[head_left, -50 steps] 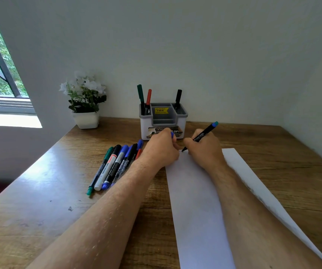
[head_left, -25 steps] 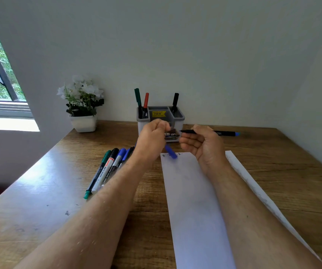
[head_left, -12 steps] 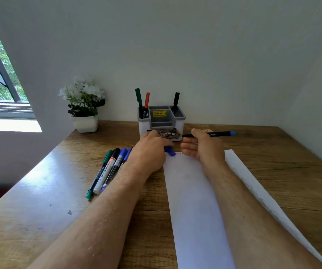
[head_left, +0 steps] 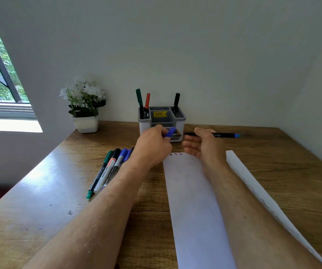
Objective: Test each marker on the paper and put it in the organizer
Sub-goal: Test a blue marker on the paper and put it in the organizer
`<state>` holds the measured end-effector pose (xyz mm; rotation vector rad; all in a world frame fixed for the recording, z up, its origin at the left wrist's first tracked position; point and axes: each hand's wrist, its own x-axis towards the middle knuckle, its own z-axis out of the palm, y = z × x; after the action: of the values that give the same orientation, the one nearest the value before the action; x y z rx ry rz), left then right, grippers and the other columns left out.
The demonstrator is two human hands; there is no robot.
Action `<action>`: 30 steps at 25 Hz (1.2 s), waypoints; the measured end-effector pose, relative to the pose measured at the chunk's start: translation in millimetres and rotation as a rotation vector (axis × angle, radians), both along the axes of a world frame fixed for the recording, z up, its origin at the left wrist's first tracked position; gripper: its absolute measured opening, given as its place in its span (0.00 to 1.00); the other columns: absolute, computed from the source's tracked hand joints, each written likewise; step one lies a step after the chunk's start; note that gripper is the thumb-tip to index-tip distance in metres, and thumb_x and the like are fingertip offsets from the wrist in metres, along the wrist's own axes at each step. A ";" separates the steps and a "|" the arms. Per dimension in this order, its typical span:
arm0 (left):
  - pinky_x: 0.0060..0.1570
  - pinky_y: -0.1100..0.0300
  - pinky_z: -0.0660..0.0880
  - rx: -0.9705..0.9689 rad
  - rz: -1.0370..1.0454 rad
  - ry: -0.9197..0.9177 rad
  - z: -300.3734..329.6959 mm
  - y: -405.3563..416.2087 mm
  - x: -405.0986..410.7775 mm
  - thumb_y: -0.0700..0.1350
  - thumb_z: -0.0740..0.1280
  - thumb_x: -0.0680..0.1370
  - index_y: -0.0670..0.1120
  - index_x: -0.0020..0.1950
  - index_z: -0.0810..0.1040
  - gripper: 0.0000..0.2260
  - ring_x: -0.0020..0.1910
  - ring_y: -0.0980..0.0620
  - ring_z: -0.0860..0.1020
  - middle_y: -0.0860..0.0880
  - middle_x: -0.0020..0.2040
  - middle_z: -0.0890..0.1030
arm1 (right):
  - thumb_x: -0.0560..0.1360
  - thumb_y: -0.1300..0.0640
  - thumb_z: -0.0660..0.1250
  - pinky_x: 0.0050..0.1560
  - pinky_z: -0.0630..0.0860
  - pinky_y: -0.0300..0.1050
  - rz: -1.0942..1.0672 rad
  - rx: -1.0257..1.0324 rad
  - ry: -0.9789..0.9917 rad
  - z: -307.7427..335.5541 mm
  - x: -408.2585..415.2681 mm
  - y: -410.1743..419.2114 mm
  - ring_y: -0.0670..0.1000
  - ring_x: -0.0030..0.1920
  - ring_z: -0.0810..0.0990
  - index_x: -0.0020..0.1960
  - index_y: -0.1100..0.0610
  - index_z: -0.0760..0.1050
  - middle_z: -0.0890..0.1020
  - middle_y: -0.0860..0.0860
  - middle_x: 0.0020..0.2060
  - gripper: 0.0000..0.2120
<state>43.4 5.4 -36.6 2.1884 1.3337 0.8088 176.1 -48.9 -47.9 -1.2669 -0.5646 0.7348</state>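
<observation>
Wood-grain surface (head_left: 272, 171), glossy; white paper (head_left: 195, 210) lies lengthwise. Slim black marker (head_left: 217, 135) pinched in right hand (head_left: 204, 144), long axis level, bare tip pointing left, blue end right. Left hand (head_left: 154, 146) pinches blue cap (head_left: 170, 132) before grey plastic organizer (head_left: 162, 121). Loose markers (head_left: 107, 171) lie left.

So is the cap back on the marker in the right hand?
No: the left hand holds the blue cap apart from the marker in the right hand.

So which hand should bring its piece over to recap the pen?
Probably the left hand: its fingers pinch the small blue cap, light and close to the bare tip of the pen, which the right hand holds level, tip toward it.
</observation>
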 end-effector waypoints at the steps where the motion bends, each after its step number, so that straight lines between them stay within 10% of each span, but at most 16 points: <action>1: 0.43 0.60 0.74 -0.105 -0.006 -0.154 1.2 -0.4 0.9 0.44 0.63 0.82 0.50 0.61 0.75 0.08 0.43 0.55 0.77 0.51 0.50 0.79 | 0.80 0.57 0.66 0.34 0.82 0.46 0.030 0.034 0.032 1.2 0.5 -0.8 0.53 0.36 0.86 0.48 0.57 0.78 0.87 0.55 0.38 0.05; 6: 0.41 0.63 0.78 -0.439 -0.124 -0.694 4.6 -6.9 -1.4 0.42 0.65 0.81 0.46 0.58 0.78 0.06 0.38 0.55 0.77 0.48 0.42 0.80 | 0.79 0.60 0.64 0.30 0.80 0.43 0.184 0.161 0.146 6.3 -3.0 -6.2 0.54 0.36 0.85 0.47 0.58 0.76 0.86 0.59 0.41 0.04; 12: 0.47 0.56 0.83 -0.652 -0.173 -1.119 5.2 -6.7 -3.1 0.35 0.70 0.78 0.48 0.65 0.73 0.18 0.46 0.47 0.85 0.38 0.55 0.83 | 0.80 0.61 0.63 0.33 0.81 0.43 0.218 0.200 0.124 8.6 -2.5 -10.6 0.55 0.38 0.87 0.44 0.59 0.77 0.87 0.60 0.41 0.07; 20: 0.47 0.59 0.83 -0.671 -0.176 -1.105 5.8 -11.8 -0.9 0.36 0.70 0.78 0.45 0.63 0.77 0.14 0.45 0.48 0.85 0.40 0.53 0.84 | 0.80 0.59 0.65 0.30 0.80 0.42 0.214 0.154 0.051 3.6 1.7 -6.1 0.53 0.36 0.86 0.56 0.67 0.78 0.87 0.59 0.40 0.11; 30: 0.47 0.57 0.82 -0.642 -0.045 -1.146 1.7 -10.6 3.5 0.35 0.73 0.74 0.45 0.58 0.79 0.14 0.48 0.47 0.86 0.41 0.54 0.84 | 0.75 0.69 0.69 0.26 0.74 0.41 0.195 0.179 -0.109 5.1 1.1 -8.6 0.49 0.27 0.76 0.46 0.54 0.82 0.82 0.52 0.30 0.10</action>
<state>46.9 -5.2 -34.9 0.9319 0.7494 1.1361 177.2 -57.4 -42.8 -1.0993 -0.8340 0.7616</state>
